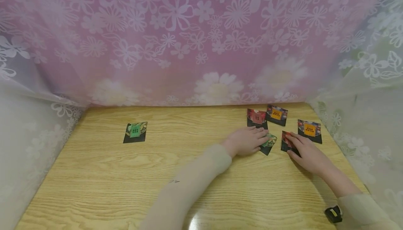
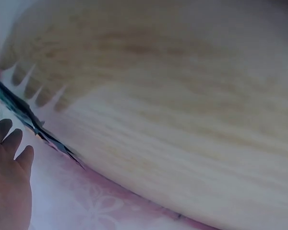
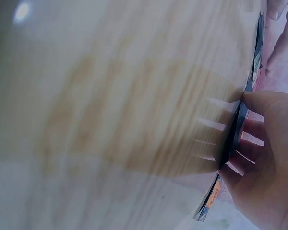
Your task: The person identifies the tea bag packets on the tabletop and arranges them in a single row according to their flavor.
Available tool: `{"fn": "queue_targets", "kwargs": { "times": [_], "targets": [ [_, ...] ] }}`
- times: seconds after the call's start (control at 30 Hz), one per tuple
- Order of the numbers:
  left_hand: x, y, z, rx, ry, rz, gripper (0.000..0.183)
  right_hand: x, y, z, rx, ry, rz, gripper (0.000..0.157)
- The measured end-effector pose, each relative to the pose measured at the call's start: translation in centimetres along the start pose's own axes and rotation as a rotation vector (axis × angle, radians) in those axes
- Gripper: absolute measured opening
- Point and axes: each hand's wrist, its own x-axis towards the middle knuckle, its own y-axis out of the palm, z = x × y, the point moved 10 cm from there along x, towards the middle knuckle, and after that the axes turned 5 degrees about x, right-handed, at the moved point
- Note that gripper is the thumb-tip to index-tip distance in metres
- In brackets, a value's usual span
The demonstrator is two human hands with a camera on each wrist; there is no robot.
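Two packets lie partly hidden on the table (image 1: 104,177) — a green packet (image 1: 269,145) under the left hand (image 1: 247,141), fingers straight and released, and a red-black packet (image 1: 284,145) beneath the right hand (image 1: 310,155), fingers spread, loosely touching it. Both wrist views show packets nearly edge-on — labels mostly unreadable.

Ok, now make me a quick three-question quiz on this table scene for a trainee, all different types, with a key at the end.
1. Multiple choice: what colour is the label on the lone flat rectangular packet at the left of the wood-grain table? A) red B) green C) orange
2. Fill in: the right hand touches a black packet with a ____ label.
3. Count: how many orange-labelled rectangular packets show on the table in the head view?

Key: 1. B; 2. red; 3. two
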Motion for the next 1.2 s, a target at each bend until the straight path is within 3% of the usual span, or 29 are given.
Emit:
{"fn": "queue_targets", "kwargs": {
  "times": [0.23,0.5,0.87,1.2],
  "targets": [
    [0.4,0.8,-0.9,0.078,0.011,0.007,0.061,-0.1,-0.1,0.1,0.005,-0.005,-0.001,0.063],
    [0.0,1.1,-1.0,0.036,0.010,0.037,0.057,-0.3,-0.2,0.2,0.001,-0.005,0.002,0.064],
    [-1.6,1.1,-0.8,0.041,0.022,0.003,0.058,-0.5,-0.2,0.5,0.000,-0.007,0.006,0.064],
    [-3.0,2.0,0.3,0.013,-0.008,-0.008,0.059,-0.2,-0.4,0.6,-0.002,-0.013,0.002,0.064]
  ]
}}
